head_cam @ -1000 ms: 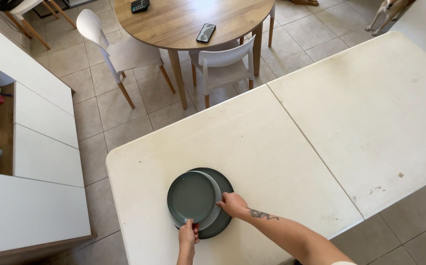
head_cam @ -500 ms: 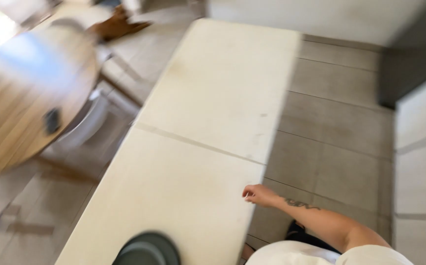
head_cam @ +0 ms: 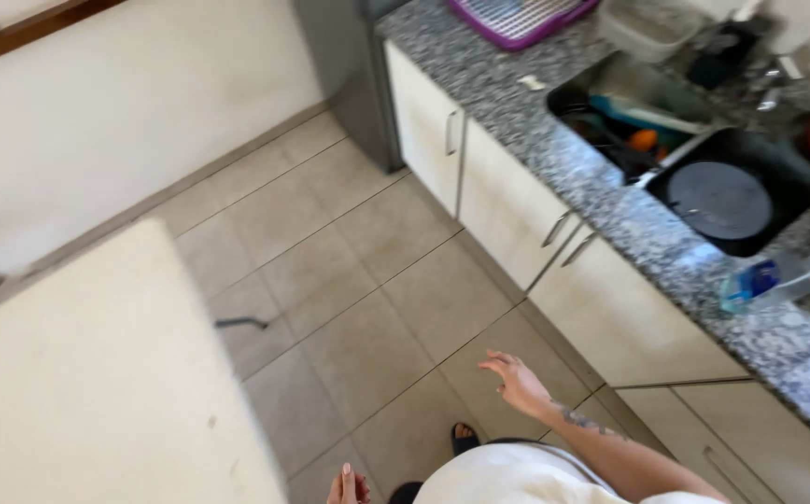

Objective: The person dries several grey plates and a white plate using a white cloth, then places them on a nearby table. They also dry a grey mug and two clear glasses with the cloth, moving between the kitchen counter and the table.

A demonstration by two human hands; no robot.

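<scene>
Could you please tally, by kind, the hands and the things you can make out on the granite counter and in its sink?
Empty hands: 2, right hand and left hand
Purple dish rack: 1
Clear plastic container: 1
Dark round pan in the sink: 1
Clear bottle of blue liquid: 1
Total: 6

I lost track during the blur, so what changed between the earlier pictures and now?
Both hands let go of the stacked grey plates, which are out of view now. The view swung from the white table to the kitchen counter and sink. The right hand hangs open over the floor tiles, the left hand low at the frame edge, both empty.
</scene>
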